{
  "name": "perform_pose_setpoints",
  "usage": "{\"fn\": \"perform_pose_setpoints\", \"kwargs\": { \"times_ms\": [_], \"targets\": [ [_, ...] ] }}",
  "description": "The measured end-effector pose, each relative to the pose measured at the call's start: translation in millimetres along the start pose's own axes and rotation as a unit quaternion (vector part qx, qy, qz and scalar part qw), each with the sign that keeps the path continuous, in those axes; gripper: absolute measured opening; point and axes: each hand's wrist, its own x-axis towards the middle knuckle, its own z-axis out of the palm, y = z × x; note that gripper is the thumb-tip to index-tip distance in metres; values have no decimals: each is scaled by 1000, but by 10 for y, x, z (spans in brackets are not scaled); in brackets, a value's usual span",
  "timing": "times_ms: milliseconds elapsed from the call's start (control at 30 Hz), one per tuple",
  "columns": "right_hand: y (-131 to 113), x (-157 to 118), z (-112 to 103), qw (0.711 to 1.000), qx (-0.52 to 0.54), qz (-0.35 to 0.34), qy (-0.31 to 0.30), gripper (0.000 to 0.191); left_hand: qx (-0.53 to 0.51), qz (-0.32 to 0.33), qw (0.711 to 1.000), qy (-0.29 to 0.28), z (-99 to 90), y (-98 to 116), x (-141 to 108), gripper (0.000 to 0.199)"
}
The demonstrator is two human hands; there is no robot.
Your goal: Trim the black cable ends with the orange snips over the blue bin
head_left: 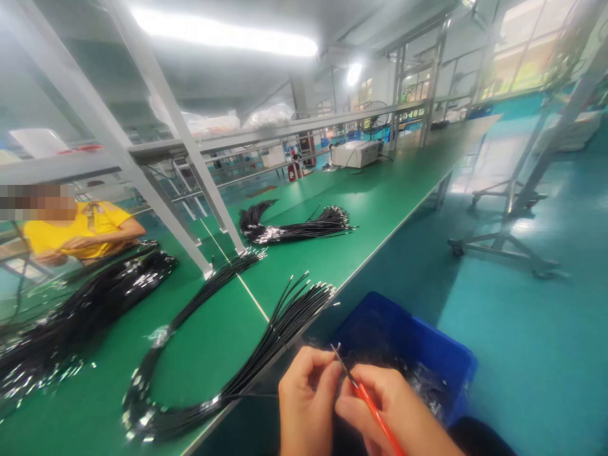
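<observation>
- We hold a slim red-handled tool in our right hand, its fingers clamped on the handle and its metal tip angled up toward our other hand.
- Our left hand is right beside it, fingers curled together on a thin black cable; the cable's end at the fingertips is too small for us to make out.
- That cable runs across the counter's edge from a looped bundle of black cables, which lies on the green counter to the left of our hands.
- We see the bundle bend into a wide U, with shiny clear wrapping around parts of it and pale tips fanned out at its ends.
- Farther along the counter we have a second bundle, also curved, near the foot of a metal post.
- To our left lies a large heap of black cables, and behind it a person in yellow has both hands raised in front of the body.
- Just beyond our hands, below the counter, is a blue bin with dark and clear pieces inside.
- Well apart, toward the far end, we see a white box on the counter.
</observation>
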Motion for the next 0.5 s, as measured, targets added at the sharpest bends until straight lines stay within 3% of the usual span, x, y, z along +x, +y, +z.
{"fn": "perform_pose_setpoints", "kwargs": {
  "times_ms": [133, 233, 367, 500],
  "targets": [
    [101, 26, -26, 992, 19, -64, 108, 13, 11, -1, 1000, -1, 7, -13, 7, 10],
    [113, 84, -46, 966, 68, -137, 211, 20, 14, -14, 1000, -16, 12, 0, 6, 10],
    [39, 169, -43, 947, 119, -189, 232, 28, 10, -24, 998, -48, 11, 12, -16, 15],
    [-42, 192, 13, 933, 163, -211, 241, 20, -13, -31, 998, -53, -2, 18, -28, 14]
  ]
}}
